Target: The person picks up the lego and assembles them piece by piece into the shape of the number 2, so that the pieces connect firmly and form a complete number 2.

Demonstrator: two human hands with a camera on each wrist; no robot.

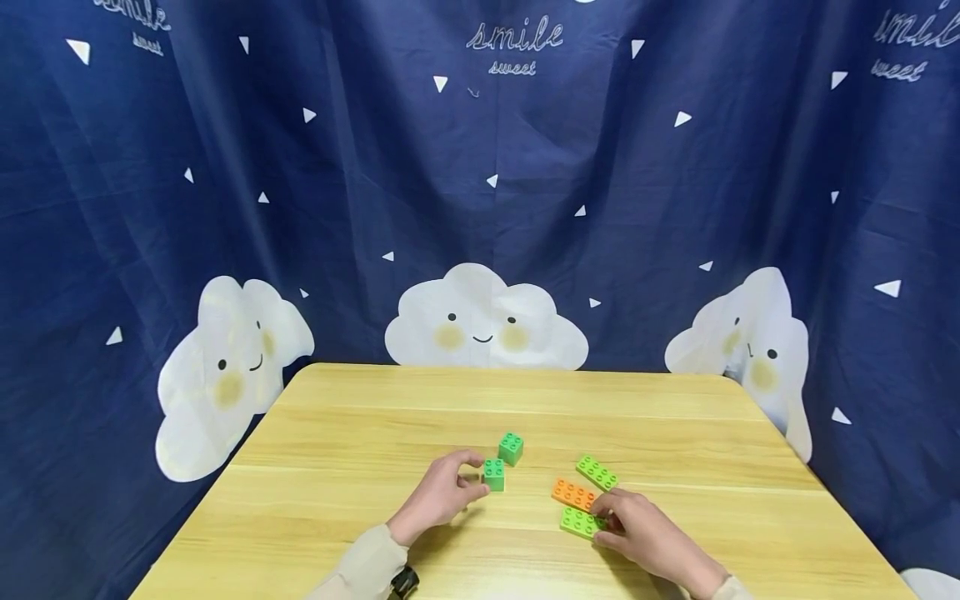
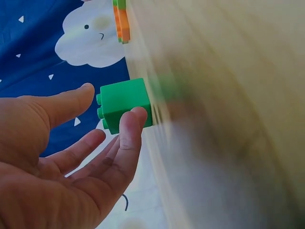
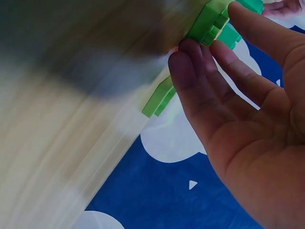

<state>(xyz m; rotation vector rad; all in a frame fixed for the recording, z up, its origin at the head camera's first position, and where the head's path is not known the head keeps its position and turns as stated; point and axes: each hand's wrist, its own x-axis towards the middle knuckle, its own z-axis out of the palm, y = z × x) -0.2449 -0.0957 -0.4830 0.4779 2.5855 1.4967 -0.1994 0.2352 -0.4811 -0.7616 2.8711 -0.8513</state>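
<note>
My left hand [image 1: 441,493] is beside the nearer dark green block [image 1: 493,475], its thumb and fingers spread around the block's left side. In the left wrist view, a gap shows between the thumb and this green block [image 2: 125,102], while a fingertip overlaps its near face. A second dark green block [image 1: 511,448] stands just behind it. My right hand [image 1: 643,532] holds the right end of the nearest lime green brick [image 1: 581,522] between thumb and fingers. In the right wrist view, the thumb and fingertips are at opposite sides of this lime brick [image 3: 207,21].
A flat orange brick [image 1: 573,494] lies just behind the nearest lime brick. Beyond it lies another flat lime green brick [image 1: 597,472]. The wooden table [image 1: 360,417] ends at a dark blue curtain [image 1: 420,183] printed with clouds, which surrounds its back and sides.
</note>
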